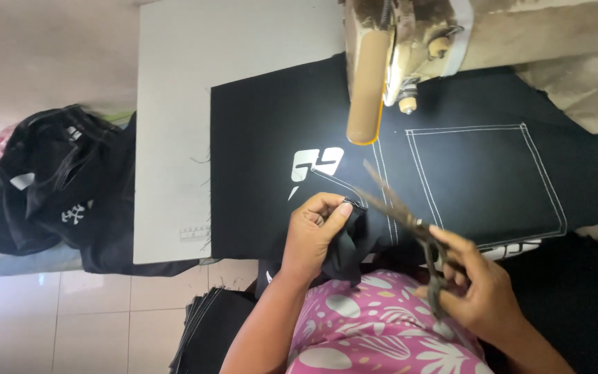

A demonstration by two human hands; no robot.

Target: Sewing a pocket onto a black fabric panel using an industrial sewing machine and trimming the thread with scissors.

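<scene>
A black fabric panel [264,145] with a white printed motif and a white-stitched pocket outline [486,176] lies on a pale sewing table [174,104]. My left hand [313,232] pinches a folded edge of this fabric near the table's front edge. My right hand [475,284] holds a pair of dark scissors [399,208]. The blades are parted and point up-left toward the pinched edge. The sewing machine head [396,48] stands over the fabric at the back.
A heap of black garments [57,187] with white prints lies left of the table. A stack of black cut pieces [212,325] sits low beside my knee. Tiled floor shows bottom left. More black cloth [583,305] drapes at the right.
</scene>
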